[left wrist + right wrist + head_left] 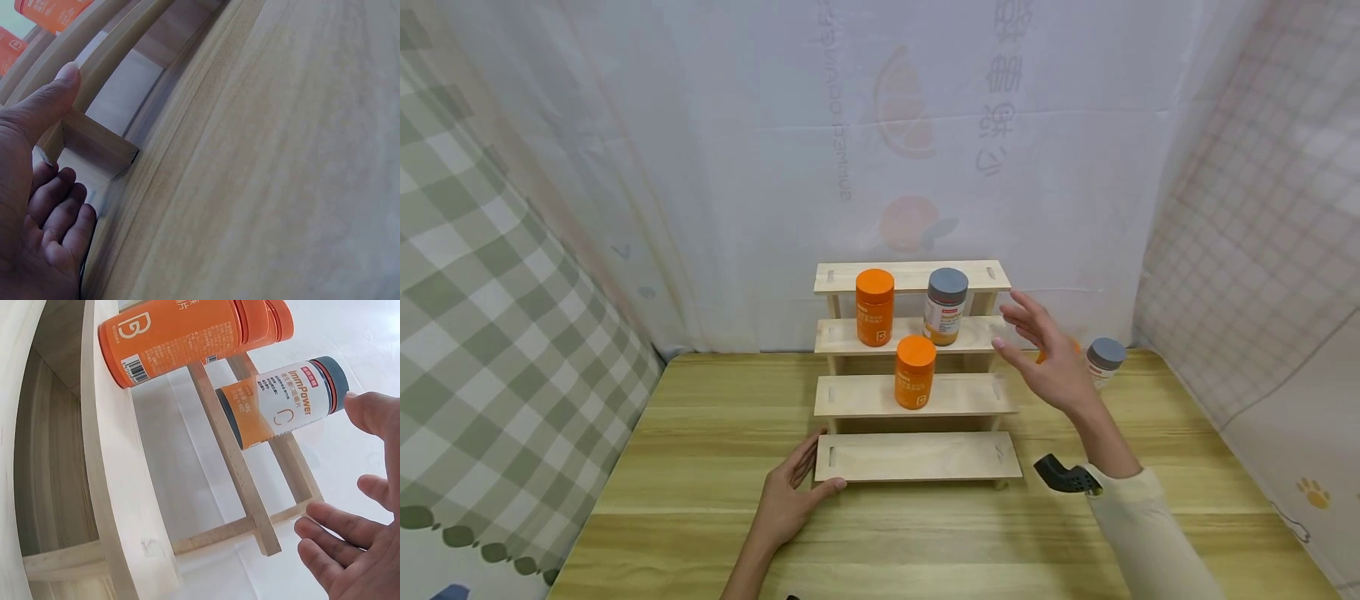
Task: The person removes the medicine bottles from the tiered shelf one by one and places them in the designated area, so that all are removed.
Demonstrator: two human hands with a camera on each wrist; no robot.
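On the wooden rack (964, 395), the grey-lidded bottle (945, 310) reads "ImmPower" only from the right wrist. The right hand (1051, 364), fingers spread, hovers nearby; the left hand (787, 502) grips the bottom step (925, 457). White cloth (760, 183) backs the wood-grain table (722, 408).

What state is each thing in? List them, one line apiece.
Four-tier wooden stand: standing upright
Upper orange bottle: capped, upright
Lower orange bottle: capped, upright
ImmPower bottle: capped, upright
Far-right grey-lidded bottle: lid on, partly hidden
Left hand: gripping the bottom tier at its left end
Right hand: fingers apart, holding nothing
Orange item behind right hand: mostly hidden, state unclear
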